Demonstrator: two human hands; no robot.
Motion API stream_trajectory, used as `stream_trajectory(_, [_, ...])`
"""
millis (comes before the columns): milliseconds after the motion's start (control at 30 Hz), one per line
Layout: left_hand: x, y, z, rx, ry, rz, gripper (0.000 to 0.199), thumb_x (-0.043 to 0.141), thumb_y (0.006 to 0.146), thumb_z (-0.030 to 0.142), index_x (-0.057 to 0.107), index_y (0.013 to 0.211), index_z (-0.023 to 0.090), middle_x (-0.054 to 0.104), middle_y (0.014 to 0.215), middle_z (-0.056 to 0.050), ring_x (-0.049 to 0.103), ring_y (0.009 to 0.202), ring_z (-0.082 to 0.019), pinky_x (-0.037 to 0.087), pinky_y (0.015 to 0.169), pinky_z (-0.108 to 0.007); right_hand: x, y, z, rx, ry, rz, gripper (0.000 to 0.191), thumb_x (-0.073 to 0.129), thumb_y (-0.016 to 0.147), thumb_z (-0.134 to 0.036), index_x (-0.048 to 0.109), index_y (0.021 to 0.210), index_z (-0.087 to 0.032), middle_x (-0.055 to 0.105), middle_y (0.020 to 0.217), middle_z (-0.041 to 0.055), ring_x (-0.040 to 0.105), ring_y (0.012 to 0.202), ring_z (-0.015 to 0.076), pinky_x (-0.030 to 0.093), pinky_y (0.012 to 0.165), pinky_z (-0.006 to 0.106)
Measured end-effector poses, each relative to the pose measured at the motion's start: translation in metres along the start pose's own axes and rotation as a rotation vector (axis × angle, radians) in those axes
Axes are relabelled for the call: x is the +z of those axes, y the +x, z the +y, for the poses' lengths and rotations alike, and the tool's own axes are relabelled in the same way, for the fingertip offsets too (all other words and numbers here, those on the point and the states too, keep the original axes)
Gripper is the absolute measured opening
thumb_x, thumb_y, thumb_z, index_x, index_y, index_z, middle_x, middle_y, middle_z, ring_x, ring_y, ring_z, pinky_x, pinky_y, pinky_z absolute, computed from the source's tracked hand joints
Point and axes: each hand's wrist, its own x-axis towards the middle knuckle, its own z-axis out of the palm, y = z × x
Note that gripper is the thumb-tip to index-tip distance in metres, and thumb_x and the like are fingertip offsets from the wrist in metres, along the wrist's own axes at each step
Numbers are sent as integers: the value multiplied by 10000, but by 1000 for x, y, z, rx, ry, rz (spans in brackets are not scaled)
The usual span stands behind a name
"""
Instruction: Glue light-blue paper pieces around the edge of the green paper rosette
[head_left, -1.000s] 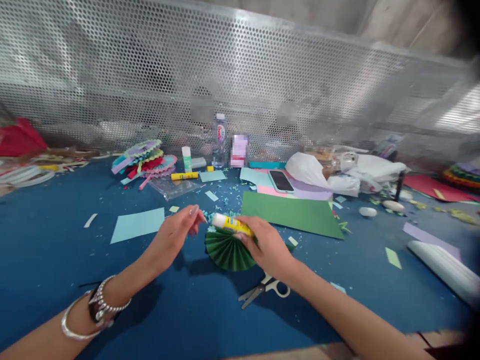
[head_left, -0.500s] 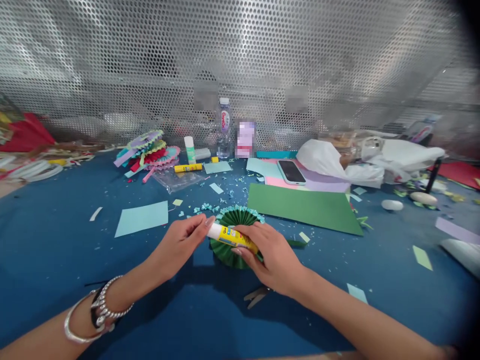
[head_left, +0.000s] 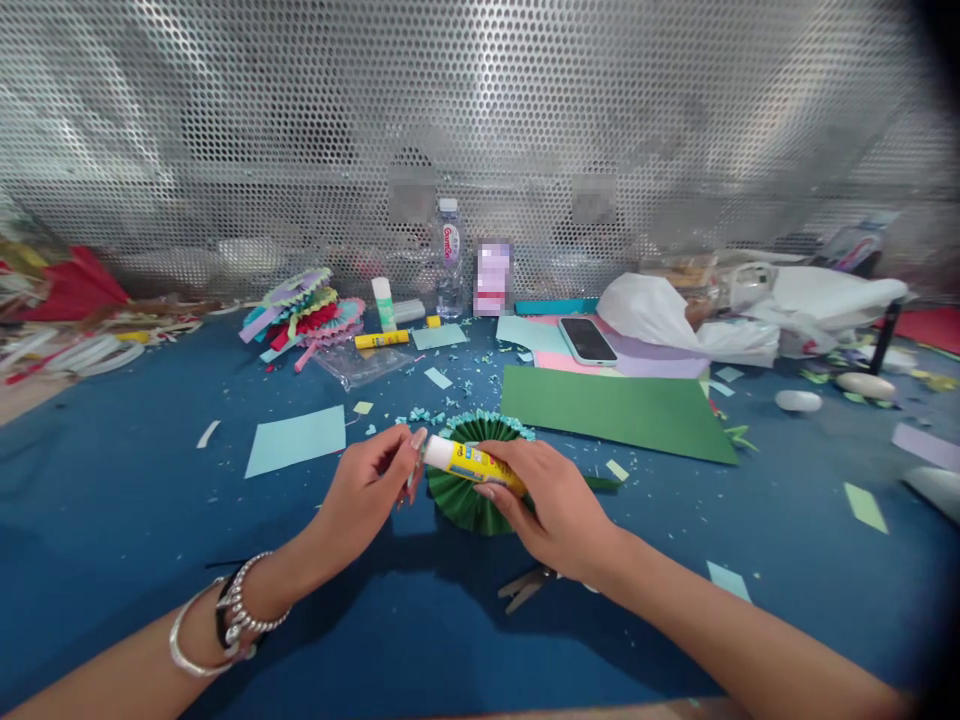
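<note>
My right hand (head_left: 551,500) is wrapped round a yellow glue stick (head_left: 476,465), its white end pointing left. Just beside that end is my left hand (head_left: 375,475), with thumb and fingers pinched together. A small thing seems to be between them, too small to make out. Beneath the glue stick lies a round, pleated paper fan (head_left: 469,510), dark green with a light blue scalloped edge, partly hidden by my right hand. Scissors (head_left: 523,588) rest on the table nearer to me, their handles mostly covered by my right hand and wrist.
A green paper sheet (head_left: 615,415) and a phone (head_left: 587,341) lie beyond my right hand. Light blue paper (head_left: 296,442) lies to the left. Further back stand a water bottle (head_left: 449,265) and a green-white glue stick (head_left: 384,305), near stacked paper fans (head_left: 304,310). Paper scraps litter the blue table.
My left fingers have come slightly away from the glue stick's white end, leaving a small gap. The whole view has shifted a little, with things on the table now further right.
</note>
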Motion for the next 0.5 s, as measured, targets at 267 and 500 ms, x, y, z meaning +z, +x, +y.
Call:
stream_trajectory(267, [8, -7, -3, 0, -23, -207, 334, 389, 881, 390, 422, 615, 192, 488, 495, 50, 453, 449, -88, 367, 474, -201, -3, 0, 9, 125, 33, 181, 303, 395, 892, -340, 433, 1163, -211, 620, 996, 96, 581, 840, 220, 458, 701, 342])
stream_trajectory(500, [0, -13, 4, 171, -121, -512, 399, 280, 890, 517, 520, 858, 199, 575, 744, -21, 521, 644, -129, 433, 628, -247, -2, -1, 7, 127, 64, 179, 275, 384, 895, -309, 407, 1158, -233, 603, 976, 71, 574, 797, 203, 449, 677, 320])
